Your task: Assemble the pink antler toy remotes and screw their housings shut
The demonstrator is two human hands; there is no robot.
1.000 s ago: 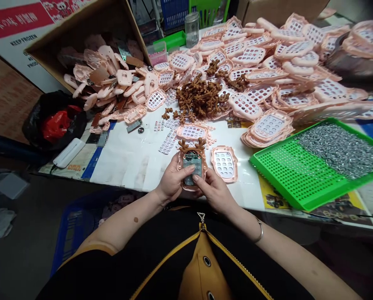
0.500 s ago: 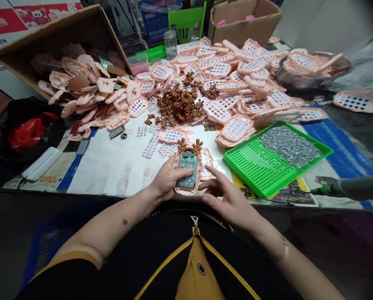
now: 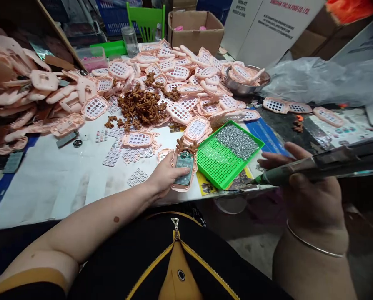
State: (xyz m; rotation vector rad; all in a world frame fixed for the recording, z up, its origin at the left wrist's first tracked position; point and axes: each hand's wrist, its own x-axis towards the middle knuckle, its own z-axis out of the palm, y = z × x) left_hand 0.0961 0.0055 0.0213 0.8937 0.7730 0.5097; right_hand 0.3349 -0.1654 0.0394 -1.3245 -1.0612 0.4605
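My left hand (image 3: 161,177) holds a pink plastic toy-phone shell half (image 3: 182,187) at the front edge of the table, thumb pressed on the green circuit board (image 3: 183,167) inside it. A brown antler piece (image 3: 186,146) sits at its top end. To the right, my right hand (image 3: 314,196) is around a dark electric screwdriver (image 3: 299,171) with a green tip, which points left toward the tray. Its fingers are stretched out behind the tool, and the thumb lies in front. A green perforated tray (image 3: 209,166) holds a heap of small silvery screws (image 3: 238,141).
Pink shells (image 3: 178,73) are heaped across the back, with brown antler pieces (image 3: 141,106) in front. Small button pieces (image 3: 113,152) lie on white paper. A metal bowl (image 3: 247,85) stands at back right, a cardboard box (image 3: 195,33) behind. More shells fill the left side.
My right hand has left the shell's side and moved right to the screwdriver. My left hand keeps hold of the shell. The view has turned right.
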